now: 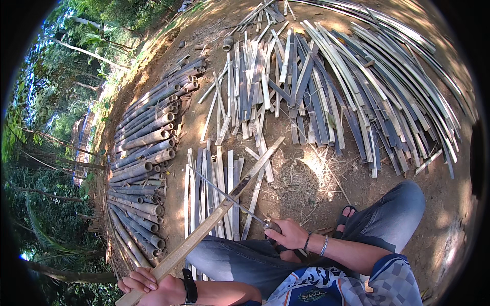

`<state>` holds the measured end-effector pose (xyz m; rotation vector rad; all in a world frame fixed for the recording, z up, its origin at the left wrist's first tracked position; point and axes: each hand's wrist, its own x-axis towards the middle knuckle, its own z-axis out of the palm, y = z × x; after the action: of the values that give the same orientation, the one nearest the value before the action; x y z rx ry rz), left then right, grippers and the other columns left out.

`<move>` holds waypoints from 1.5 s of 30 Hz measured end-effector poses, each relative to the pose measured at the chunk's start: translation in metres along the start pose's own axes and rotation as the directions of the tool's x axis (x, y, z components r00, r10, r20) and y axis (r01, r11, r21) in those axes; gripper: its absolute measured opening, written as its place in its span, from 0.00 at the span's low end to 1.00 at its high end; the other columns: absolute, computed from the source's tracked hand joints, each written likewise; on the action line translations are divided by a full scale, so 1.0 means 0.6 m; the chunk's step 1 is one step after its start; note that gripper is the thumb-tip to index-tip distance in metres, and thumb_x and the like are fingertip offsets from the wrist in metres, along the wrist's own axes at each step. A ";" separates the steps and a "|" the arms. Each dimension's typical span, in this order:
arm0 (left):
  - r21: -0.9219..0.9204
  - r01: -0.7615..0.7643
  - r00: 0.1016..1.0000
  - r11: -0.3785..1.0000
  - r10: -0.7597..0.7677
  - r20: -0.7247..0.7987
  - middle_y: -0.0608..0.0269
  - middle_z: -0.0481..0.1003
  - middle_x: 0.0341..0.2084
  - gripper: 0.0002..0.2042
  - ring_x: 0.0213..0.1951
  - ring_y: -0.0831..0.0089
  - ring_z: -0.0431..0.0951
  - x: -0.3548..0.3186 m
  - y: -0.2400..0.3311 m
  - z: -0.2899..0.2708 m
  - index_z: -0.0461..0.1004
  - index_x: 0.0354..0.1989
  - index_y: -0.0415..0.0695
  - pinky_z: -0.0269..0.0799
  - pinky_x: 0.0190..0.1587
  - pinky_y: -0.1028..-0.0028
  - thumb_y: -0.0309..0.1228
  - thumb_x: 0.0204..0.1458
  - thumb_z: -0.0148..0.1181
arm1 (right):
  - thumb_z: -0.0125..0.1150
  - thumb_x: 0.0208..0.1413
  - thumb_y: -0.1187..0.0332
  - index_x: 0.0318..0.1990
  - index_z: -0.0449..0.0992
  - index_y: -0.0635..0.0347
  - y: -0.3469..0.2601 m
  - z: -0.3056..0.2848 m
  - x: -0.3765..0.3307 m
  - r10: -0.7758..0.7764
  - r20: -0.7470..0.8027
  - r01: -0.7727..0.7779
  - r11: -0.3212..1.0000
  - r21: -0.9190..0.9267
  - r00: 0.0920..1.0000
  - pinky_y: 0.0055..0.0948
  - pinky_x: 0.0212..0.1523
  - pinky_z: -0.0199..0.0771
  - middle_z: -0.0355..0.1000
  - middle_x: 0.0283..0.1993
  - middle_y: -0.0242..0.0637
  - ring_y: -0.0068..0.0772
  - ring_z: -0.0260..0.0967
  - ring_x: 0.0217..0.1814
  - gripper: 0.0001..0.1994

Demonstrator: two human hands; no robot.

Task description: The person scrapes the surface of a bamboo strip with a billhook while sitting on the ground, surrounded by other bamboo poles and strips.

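The long slat (204, 223) slants up past the left thigh (217, 257); it should handle light and stiff, perhaps splintery at the edges, best held near an end. The knife (240, 205), probably springy, crosses its upper half. The left hand (143, 284) has fingers wrapped round the slat's lower end; the right hand (289, 234) clasps the knife's handle (272, 228).

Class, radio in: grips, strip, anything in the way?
Left grip closed on strip. Right grip closed around knife handle. Blade crosses strip in view; left knee close by.
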<state>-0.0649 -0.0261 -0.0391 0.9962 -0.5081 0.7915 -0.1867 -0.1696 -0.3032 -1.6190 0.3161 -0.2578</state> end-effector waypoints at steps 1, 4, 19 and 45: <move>0.001 -0.003 1.000 1.000 0.003 -0.001 0.71 0.51 0.09 0.30 0.10 0.82 0.48 -0.002 0.001 0.001 0.54 0.24 0.46 0.43 0.11 0.84 0.64 0.55 0.27 | 0.50 0.56 0.48 0.35 0.72 0.66 0.002 -0.006 0.006 -0.018 0.037 0.020 0.999 -0.039 0.999 0.43 0.27 0.68 0.69 0.19 0.49 0.55 0.70 0.24 0.24; 0.006 -0.006 1.000 1.000 0.006 -0.004 0.71 0.50 0.09 0.30 0.10 0.82 0.48 -0.007 0.003 0.011 0.54 0.24 0.46 0.43 0.11 0.83 0.65 0.55 0.27 | 0.52 0.56 0.49 0.33 0.71 0.67 0.031 -0.014 0.017 -0.078 0.004 0.078 0.997 0.010 0.997 0.41 0.26 0.69 0.70 0.19 0.48 0.52 0.70 0.23 0.23; 0.033 -0.007 1.000 0.999 0.007 0.003 0.71 0.50 0.09 0.31 0.10 0.83 0.49 -0.001 0.001 0.011 0.53 0.22 0.47 0.44 0.10 0.85 0.65 0.55 0.26 | 0.51 0.55 0.47 0.36 0.72 0.67 0.012 -0.008 0.012 0.060 0.079 -0.064 0.997 0.043 0.995 0.44 0.28 0.68 0.69 0.21 0.52 0.55 0.70 0.26 0.25; 0.008 -0.018 1.000 1.000 0.018 0.003 0.71 0.51 0.09 0.30 0.10 0.82 0.48 -0.004 0.002 -0.002 0.54 0.23 0.46 0.44 0.11 0.84 0.64 0.55 0.28 | 0.51 0.58 0.52 0.27 0.71 0.64 0.034 -0.002 0.016 0.069 -0.055 -0.069 0.998 0.011 0.996 0.35 0.28 0.73 0.73 0.18 0.39 0.42 0.74 0.25 0.21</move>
<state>-0.0672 -0.0259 -0.0407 1.0016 -0.5180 0.8090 -0.1793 -0.1750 -0.3236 -1.5905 0.4118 -0.2510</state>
